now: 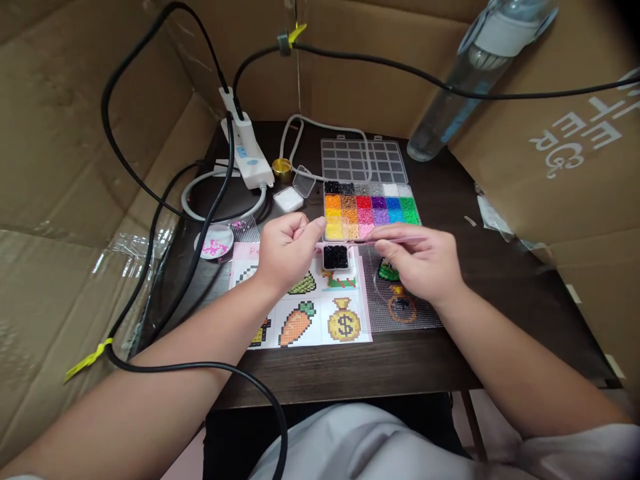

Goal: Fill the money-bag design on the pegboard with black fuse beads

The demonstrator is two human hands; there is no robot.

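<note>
My left hand (290,248) is closed, its thumb beside the raised clear lid (336,229) of a small box of black beads (335,257); whatever its fingers pinch is hidden. Between the fingers and thumb of my right hand (420,260) lies a slim pink pair of tweezers (400,239), its tip pointing left, just above the black beads. Under that hand is a clear pegboard (373,313) bearing a green bead figure (389,270) and a partly filled orange and black one (403,308). A pattern sheet (300,339) with pixel pictures lies below my left hand.
Behind my hands stands a sorted bead case (380,201) with its lid (364,160) laid back. To the left are a white bead box (289,199), a dish of pink beads (215,242) and a power strip (250,157). Black cables (190,287) cross the left side; a bottle (465,93) stands behind.
</note>
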